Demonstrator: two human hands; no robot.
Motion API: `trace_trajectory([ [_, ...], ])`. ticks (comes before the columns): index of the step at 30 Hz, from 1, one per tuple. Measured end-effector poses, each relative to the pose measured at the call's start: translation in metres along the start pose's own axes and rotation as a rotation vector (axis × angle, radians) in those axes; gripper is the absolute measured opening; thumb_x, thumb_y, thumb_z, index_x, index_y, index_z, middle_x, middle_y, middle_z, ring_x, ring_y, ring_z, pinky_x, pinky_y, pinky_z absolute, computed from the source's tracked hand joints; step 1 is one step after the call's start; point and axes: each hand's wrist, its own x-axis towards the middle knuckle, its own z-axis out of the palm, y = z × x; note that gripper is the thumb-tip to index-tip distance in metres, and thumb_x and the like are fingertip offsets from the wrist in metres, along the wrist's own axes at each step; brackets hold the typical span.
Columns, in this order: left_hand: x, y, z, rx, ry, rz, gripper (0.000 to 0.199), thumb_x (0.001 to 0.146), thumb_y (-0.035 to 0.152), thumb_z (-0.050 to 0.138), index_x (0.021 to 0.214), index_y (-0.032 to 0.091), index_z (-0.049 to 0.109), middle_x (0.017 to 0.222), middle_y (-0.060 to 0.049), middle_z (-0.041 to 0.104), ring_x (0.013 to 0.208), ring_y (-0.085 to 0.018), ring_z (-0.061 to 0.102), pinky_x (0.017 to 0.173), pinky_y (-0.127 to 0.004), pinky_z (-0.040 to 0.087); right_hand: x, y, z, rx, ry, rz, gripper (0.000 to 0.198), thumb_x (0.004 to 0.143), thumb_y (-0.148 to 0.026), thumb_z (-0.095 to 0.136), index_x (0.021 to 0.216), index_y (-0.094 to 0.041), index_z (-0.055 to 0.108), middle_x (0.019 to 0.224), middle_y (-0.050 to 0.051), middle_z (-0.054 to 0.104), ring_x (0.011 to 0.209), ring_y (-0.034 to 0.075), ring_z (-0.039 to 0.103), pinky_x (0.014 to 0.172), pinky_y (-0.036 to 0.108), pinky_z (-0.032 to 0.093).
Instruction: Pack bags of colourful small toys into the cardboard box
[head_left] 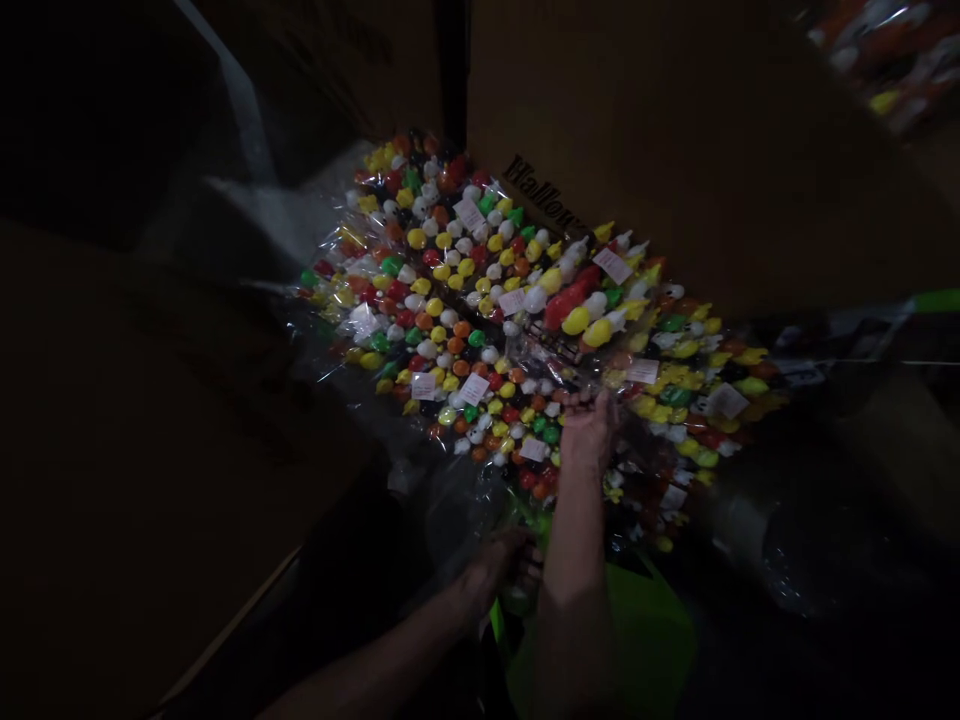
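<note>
While the right hand (589, 430) lies with fingers flat and together on the clear plastic packets of small multicoloured toys (517, 320), the left hand (502, 565) grips a bright green bag (645, 630) below; its finger state I cannot tell. Slippery packets, too many to count, could slide off the heap beyond.

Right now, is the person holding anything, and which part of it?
The right hand rests on the clear bags of colourful toys, near their front edge. The left hand is lower down, in the dark; whether either grips anything cannot be told.
</note>
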Motion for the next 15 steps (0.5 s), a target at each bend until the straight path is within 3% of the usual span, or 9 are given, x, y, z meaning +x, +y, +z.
trace_trajectory([
  [3, 0.002, -0.001, -0.001, 0.032, -0.008, -0.005, 0.051, 0.062, 0.049, 0.074, 0.098, 0.013, 0.063, 0.078, -0.006, 0.067, 0.06, -0.015, 0.06, 0.059, -0.027, 0.044, 0.003, -0.038, 0.01, -0.045, -0.069, -0.201, 0.046, 0.076, -0.057, 0.085, 0.079, -0.021, 0.057, 0.071, -0.005, 0.058, 0.065, 0.009, 0.057, 0.066, 0.021, 0.051],
  [9, -0.007, 0.0, -0.013, 0.28, -0.174, 0.036, 0.073, 0.053, 0.074, 0.081, 0.09, 0.014, 0.065, 0.076, -0.007, 0.069, 0.061, -0.017, 0.064, 0.057, -0.026, 0.046, -0.002, -0.12, 0.043, -0.085, -0.306, -0.269, 0.036, 0.082, -0.051, 0.08, 0.075, -0.022, 0.061, 0.073, -0.002, 0.058, 0.07, 0.012, 0.057, 0.073, 0.026, 0.053],
  [12, -0.051, -0.01, -0.018, 0.365, -0.243, 0.035, 0.071, 0.057, 0.078, 0.077, 0.087, 0.014, 0.069, 0.071, -0.007, 0.07, 0.059, -0.018, 0.064, 0.051, -0.024, 0.042, -0.022, -0.182, 0.041, -0.31, -0.413, -0.225, 0.037, 0.088, -0.056, 0.073, 0.079, -0.023, 0.06, 0.075, -0.001, 0.056, 0.071, 0.014, 0.055, 0.071, 0.027, 0.05],
  [15, -0.135, -0.005, -0.005, 0.453, -0.345, 0.048, 0.069, 0.07, 0.082, 0.067, 0.066, 0.013, 0.067, 0.056, -0.007, 0.061, 0.045, -0.013, 0.051, 0.041, -0.023, 0.027, -0.056, -0.257, 0.025, -0.645, -0.547, -0.094, 0.043, 0.096, -0.061, 0.062, 0.08, -0.021, 0.06, 0.076, 0.0, 0.057, 0.073, 0.016, 0.054, 0.072, 0.027, 0.048],
])
